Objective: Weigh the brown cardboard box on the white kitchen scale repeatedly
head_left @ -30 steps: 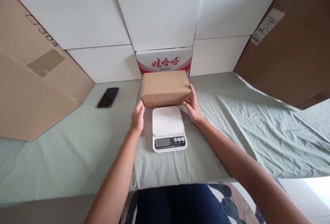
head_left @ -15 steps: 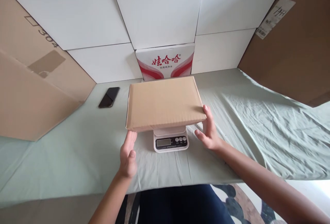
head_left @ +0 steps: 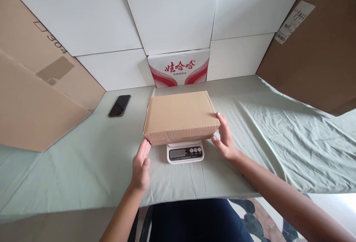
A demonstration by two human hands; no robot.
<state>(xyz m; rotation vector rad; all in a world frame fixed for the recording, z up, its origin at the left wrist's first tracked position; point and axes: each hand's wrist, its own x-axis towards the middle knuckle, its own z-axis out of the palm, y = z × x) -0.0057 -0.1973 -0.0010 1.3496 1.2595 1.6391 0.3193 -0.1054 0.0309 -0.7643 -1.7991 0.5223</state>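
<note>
A flat brown cardboard box (head_left: 182, 114) is held between my two hands over a white digital kitchen scale (head_left: 185, 153). It hides the scale's platform; whether it rests there I cannot tell. The scale's display and round buttons show below the box's near edge, and I can read no digits. My left hand (head_left: 141, 167) is at the near left corner, fingers reaching under and along the side, thumb off the box. At the near right corner my right hand (head_left: 225, 140) grips the side, with fingers along it and the thumb near the lower edge.
A black phone (head_left: 119, 105) lies on the green cloth (head_left: 83, 153) to the left. Large cardboard panels stand at left (head_left: 50, 86) and right (head_left: 311, 56). Behind are white panels (head_left: 172, 15) and a red-and-white carton (head_left: 179, 69).
The box has come down toward the scale and nearer, and its front side now shows more. Both hands have moved with it, the left one slightly to the right.
</note>
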